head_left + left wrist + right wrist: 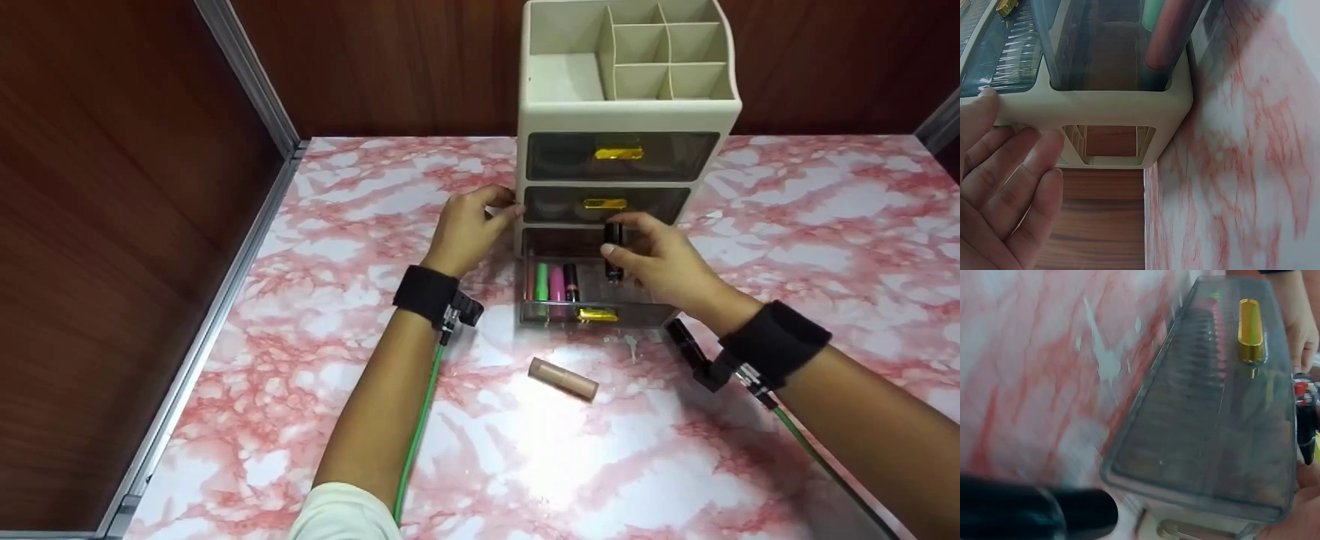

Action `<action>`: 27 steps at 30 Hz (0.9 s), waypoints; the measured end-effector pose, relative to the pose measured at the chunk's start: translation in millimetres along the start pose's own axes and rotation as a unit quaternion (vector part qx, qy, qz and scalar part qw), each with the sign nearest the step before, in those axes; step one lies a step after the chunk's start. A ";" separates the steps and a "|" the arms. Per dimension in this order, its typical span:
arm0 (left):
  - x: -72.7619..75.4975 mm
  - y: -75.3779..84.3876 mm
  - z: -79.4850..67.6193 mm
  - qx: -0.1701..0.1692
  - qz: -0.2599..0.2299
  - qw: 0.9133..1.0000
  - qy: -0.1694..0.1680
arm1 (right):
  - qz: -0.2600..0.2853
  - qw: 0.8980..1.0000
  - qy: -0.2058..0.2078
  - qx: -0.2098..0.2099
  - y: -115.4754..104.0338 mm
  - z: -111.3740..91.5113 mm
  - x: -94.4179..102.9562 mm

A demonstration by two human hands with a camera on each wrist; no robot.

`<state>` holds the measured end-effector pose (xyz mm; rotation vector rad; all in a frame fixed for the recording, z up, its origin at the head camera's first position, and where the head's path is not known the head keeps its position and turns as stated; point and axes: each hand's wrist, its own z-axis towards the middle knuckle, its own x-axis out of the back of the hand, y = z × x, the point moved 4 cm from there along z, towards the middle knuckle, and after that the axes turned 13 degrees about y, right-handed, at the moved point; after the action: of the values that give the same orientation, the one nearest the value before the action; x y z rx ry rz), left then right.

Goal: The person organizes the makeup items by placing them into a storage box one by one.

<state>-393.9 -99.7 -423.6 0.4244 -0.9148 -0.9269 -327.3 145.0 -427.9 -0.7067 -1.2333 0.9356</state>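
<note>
Between its thumb and fingers, my right hand (660,259) pinches a black lipstick tube (613,251) over the pulled-out bottom drawer (641,315) of a cream organizer (630,116). In the right wrist view the tube (1306,430) shows at the right edge, beyond the clear drawer front (1196,444). Inside the drawer, a green tube (542,281), a pink tube (556,283) and a black tube (571,281) lie side by side, with a reddish tube (1168,39) against the wall. My left hand (469,229) touches the organizer's left side with loosely bent fingers.
A beige tube (563,379) lies on the marbled table (300,420) in front of the drawer. Near my right wrist is another black tube (684,341). Two closed drawers with gold handles (619,153) sit above, under open compartments. Dark wood panels (375,67) stand behind and left.
</note>
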 end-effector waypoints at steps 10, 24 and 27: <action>-1.0 1.1 0.7 -0.008 -0.002 1.000 0.009 | -0.149 0.989 -0.005 0.021 -1.9 2.8 -8.0; -0.1 -1.1 0.3 -0.009 0.008 1.000 0.005 | -0.244 0.968 -0.013 0.065 1.6 4.3 -21.2; -0.2 -0.9 0.4 -0.013 0.008 1.000 0.008 | -0.263 0.961 -0.021 0.083 2.3 4.7 -24.0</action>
<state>-394.7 -100.0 -424.0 0.4006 -0.8892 -0.9183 -334.0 124.6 -440.0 -0.2038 -1.2755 0.5996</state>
